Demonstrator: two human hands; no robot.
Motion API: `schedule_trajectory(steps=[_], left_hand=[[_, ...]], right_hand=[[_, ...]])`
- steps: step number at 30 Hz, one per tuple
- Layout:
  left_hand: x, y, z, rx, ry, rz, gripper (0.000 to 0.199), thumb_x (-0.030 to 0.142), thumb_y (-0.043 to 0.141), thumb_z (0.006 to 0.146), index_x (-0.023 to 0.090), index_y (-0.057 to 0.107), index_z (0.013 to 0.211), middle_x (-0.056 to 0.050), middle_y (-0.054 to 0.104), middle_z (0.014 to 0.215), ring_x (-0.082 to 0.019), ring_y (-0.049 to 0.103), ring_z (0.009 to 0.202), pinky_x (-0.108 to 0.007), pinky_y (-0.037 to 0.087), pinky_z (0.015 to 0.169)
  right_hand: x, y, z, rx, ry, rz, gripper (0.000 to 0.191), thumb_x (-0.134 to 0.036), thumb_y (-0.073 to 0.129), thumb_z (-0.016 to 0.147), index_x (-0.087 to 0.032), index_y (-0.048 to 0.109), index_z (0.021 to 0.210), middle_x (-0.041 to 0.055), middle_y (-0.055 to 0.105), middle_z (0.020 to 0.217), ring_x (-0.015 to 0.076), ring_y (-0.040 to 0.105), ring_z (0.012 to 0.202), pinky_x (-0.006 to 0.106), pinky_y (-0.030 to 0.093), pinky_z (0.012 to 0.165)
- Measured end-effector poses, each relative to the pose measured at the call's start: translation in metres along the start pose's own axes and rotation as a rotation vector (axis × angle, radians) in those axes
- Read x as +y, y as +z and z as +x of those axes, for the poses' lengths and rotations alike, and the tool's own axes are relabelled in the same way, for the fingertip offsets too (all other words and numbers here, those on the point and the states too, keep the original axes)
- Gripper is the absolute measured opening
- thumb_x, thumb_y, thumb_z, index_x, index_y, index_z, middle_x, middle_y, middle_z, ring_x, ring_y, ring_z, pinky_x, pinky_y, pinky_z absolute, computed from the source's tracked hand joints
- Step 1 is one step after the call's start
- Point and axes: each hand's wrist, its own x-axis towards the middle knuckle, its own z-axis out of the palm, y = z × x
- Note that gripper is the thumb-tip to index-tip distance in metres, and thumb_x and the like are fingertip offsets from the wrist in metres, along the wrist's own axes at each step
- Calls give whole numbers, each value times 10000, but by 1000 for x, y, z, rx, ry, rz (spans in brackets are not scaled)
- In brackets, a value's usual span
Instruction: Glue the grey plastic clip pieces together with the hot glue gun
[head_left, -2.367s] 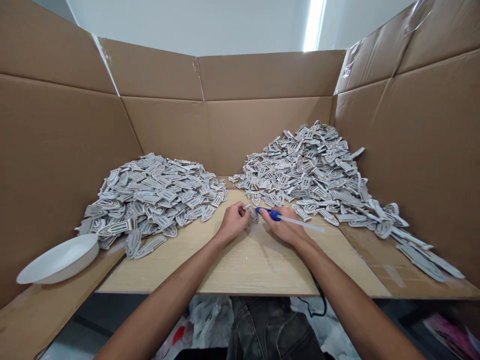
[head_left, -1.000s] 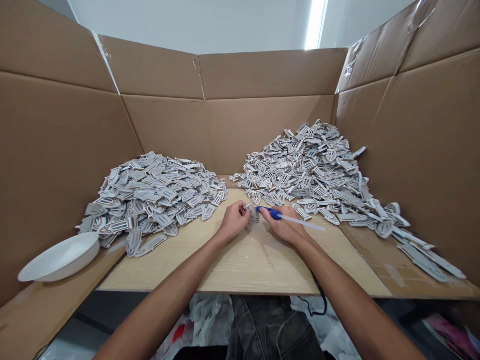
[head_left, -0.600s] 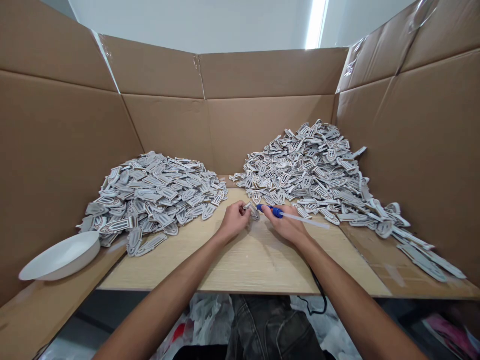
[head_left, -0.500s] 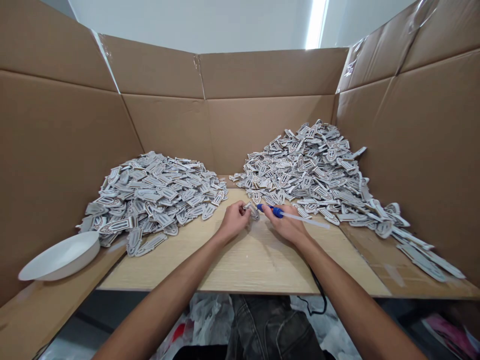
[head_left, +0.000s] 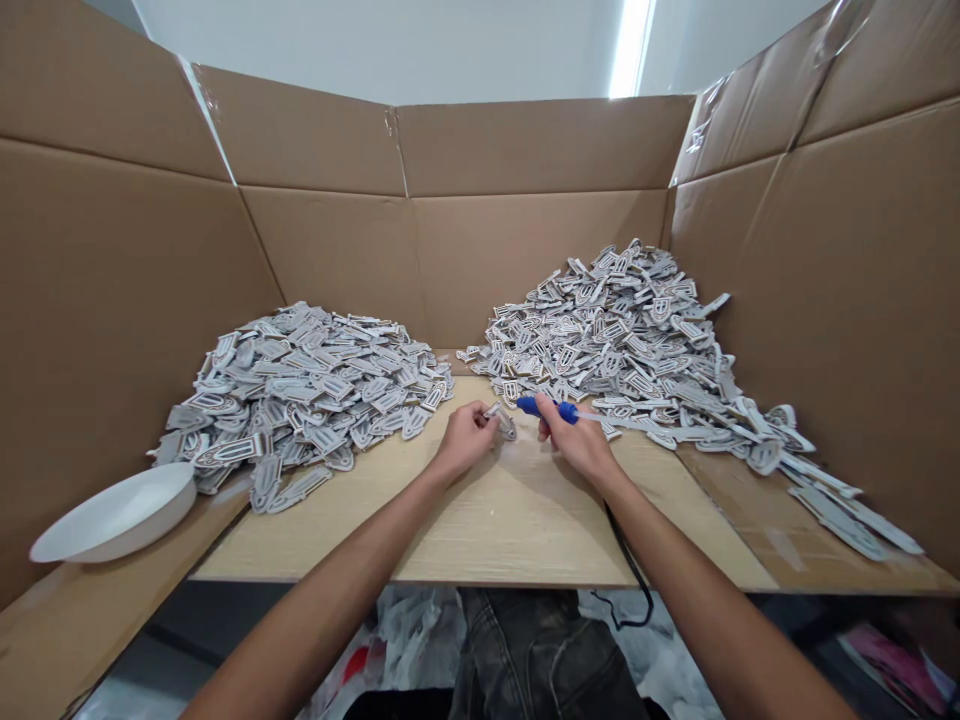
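Observation:
At the middle of the table, my left hand [head_left: 466, 437] is closed, its fingertips pinching a small grey-white slotted cardboard piece [head_left: 504, 420]. My right hand [head_left: 577, 437] wraps round a blue glue gun [head_left: 553, 409], with a pale glue stick [head_left: 611, 421] jutting out behind it to the right. The gun's tip points left, just beyond the piece and apart from it. A black cord [head_left: 628, 560] hangs below my right forearm. Whether there is glue on the piece is too small to tell.
Similar slotted pieces form a heap at the left [head_left: 315, 385] and a taller heap at the right [head_left: 615, 325], which trails along the right side. A white bowl [head_left: 112, 520] stands at the front left. Tall cardboard walls [head_left: 540, 150] enclose the wooden table [head_left: 510, 540].
My right hand has turned the glue gun flatter and drawn slightly back to the right, so its tip and the piece are further apart. My left hand keeps hold of the piece.

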Motion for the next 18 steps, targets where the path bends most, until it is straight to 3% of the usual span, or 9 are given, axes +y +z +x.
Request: schedule_trajectory(steps=[6,18], left_hand=[[0,1,2,-22,-87,-124,184,311,696,779,190,608,671,31,537,513,-121,472,483,-242,344,507],[14,-3,-2,-70,-278,-168,238,326,693,825,184,576,675,45,512,501,-73,380,369,-218,240,397]], right_hand=[[2,-1,4,-78,101,179,638,-739,485,895,-203,630,580,34,617,533,126,501,444,258,399,464],[1,-7,11,-235,248,716,644,-793,546,816,-189,601,601,45,628,550,96,478,405,212,329,373]])
